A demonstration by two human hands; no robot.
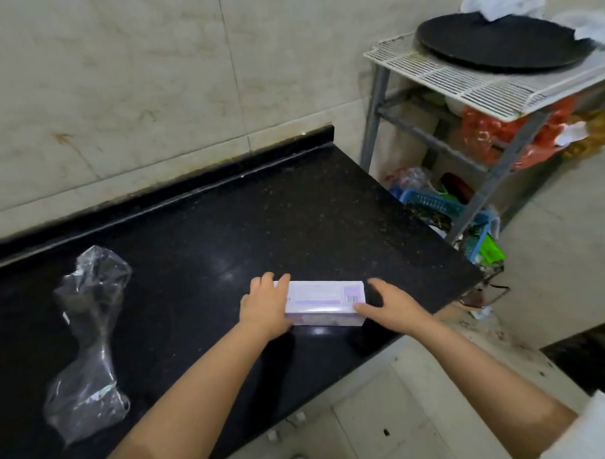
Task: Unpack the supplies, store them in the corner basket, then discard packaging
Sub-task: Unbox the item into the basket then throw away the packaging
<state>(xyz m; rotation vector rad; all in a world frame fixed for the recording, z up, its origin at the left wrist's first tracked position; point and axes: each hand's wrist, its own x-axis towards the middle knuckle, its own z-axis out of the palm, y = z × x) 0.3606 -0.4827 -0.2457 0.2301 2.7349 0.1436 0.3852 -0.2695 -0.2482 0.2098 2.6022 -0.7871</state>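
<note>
A long white and lilac box (326,302) lies flat on the black stone counter (205,239), near its right front corner. My left hand (267,304) rests on the box's left end, fingers curled over its top edge. My right hand (393,303) is at the box's right end, fingers spread, thumb touching the near right corner. A crumpled clear plastic bag (87,343) lies on the counter far to the left. A blue plastic basket (441,207) sits low on the rack in the corner, right of the counter.
A grey metal rack (491,174) stands against the wall on the right, a white wire shelf (460,79) and a round black pan (500,40) on top. Red and orange bags hang below. The counter ends at the right; tiled floor (379,408) lies below.
</note>
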